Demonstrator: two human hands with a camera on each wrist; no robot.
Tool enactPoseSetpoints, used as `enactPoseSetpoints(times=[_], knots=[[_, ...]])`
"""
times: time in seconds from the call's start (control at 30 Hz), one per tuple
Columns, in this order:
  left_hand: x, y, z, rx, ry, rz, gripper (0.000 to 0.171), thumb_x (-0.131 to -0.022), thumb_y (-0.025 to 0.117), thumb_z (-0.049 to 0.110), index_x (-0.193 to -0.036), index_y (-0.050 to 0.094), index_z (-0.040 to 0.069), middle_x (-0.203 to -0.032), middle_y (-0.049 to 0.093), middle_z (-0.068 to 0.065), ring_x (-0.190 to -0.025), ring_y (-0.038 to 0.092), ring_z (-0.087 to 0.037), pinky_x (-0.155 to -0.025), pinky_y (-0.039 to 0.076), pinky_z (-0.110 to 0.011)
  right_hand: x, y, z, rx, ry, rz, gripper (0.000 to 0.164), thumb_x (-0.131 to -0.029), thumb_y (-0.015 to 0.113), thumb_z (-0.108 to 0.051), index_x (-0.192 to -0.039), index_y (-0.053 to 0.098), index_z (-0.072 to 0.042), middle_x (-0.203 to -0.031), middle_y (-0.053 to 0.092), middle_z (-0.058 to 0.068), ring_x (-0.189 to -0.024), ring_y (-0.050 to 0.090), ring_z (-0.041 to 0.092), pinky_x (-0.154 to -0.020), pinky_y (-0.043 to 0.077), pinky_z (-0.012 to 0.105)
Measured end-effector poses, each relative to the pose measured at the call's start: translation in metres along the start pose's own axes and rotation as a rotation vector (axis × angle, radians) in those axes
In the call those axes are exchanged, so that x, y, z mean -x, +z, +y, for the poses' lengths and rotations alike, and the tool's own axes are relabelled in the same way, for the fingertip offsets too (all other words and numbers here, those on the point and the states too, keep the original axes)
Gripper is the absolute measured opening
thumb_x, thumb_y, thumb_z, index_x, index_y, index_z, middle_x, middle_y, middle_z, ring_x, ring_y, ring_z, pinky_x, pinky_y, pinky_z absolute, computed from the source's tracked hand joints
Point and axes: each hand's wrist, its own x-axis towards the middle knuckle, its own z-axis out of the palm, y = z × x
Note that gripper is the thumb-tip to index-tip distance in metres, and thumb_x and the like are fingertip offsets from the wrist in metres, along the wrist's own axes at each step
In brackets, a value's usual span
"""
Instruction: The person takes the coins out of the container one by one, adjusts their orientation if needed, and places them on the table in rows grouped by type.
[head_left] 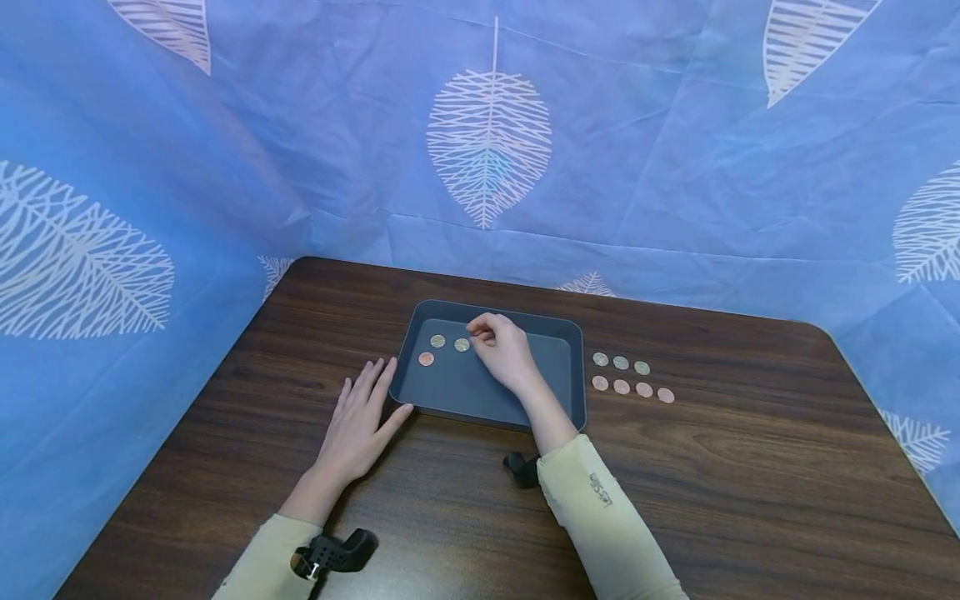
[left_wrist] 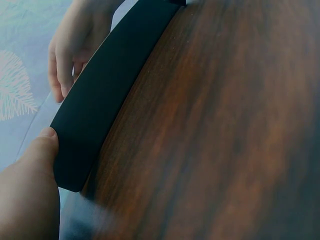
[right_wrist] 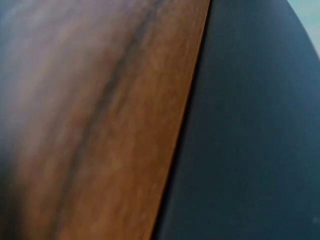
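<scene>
My left hand (head_left: 360, 429) lies spread at the near left corner of a dark grey tray (head_left: 487, 410). Its straight fingers are along the left side, and its thumb touches the rim in the left wrist view. Over the tray, my right hand (head_left: 504, 350) is bent with its fingertips beside a silver coin (head_left: 462, 344). Whether a coin is between those fingertips is hidden. Left of that coin lie another silver coin (head_left: 437, 341) and a copper coin (head_left: 426, 358). The right wrist view shows the tray wall (right_wrist: 240, 130), but no fingers.
On the brown wooden table (head_left: 720, 467), right of the tray, silver coins (head_left: 621, 362) form a row behind a row of several copper coins (head_left: 622, 387). Blue cloth (head_left: 600, 150) with white leaf prints hangs behind and beside the table.
</scene>
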Motion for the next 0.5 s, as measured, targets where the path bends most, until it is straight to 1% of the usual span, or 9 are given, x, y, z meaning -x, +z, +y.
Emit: enactPoseSetpoints(times=[0.17,0.27,0.4,0.5], knots=[[0.0,0.0,0.0,0.0,-0.002,0.0,0.074,-0.095,0.041,0.059,-0.155,0.017,0.021,-0.156,0.022,-0.013,-0.144,0.013,-0.03,-0.113,0.007,-0.055,-0.005,0.006,-0.001,0.01,-0.017,0.001,0.015,-0.09,0.063,0.0,-0.104,0.067,0.001,-0.097,0.06,0.009,-0.088,0.06,0.021,-0.079,0.052,0.032],[0.0,0.0,-0.001,-0.002,-0.009,-0.01,0.075,-0.095,0.039,0.06,-0.155,0.016,0.022,-0.156,0.021,-0.012,-0.144,0.012,-0.028,-0.113,0.007,-0.054,-0.008,0.009,-0.001,0.025,-0.028,0.003,0.016,-0.089,0.064,0.001,-0.105,0.066,0.002,-0.096,0.059,0.009,-0.088,0.06,0.022,-0.079,0.052,0.032],[0.0,0.0,-0.002,-0.006,-0.016,-0.022,0.076,-0.095,0.037,0.063,-0.155,0.013,0.024,-0.157,0.02,-0.011,-0.145,0.011,-0.027,-0.114,0.006,-0.054,-0.012,0.013,0.0,0.041,-0.025,-0.004,0.018,-0.088,0.065,0.001,-0.106,0.065,0.002,-0.096,0.058,0.01,-0.089,0.06,0.022,-0.08,0.052,0.031],[0.0,0.0,-0.002,-0.004,-0.015,-0.023,0.076,-0.095,0.036,0.063,-0.155,0.012,0.025,-0.157,0.019,-0.011,-0.145,0.011,-0.027,-0.114,0.006,-0.054,-0.015,0.016,0.003,0.025,-0.016,-0.012,0.019,-0.088,0.065,0.0,-0.107,0.065,0.002,-0.097,0.059,0.01,-0.09,0.06,0.022,-0.08,0.053,0.031]])
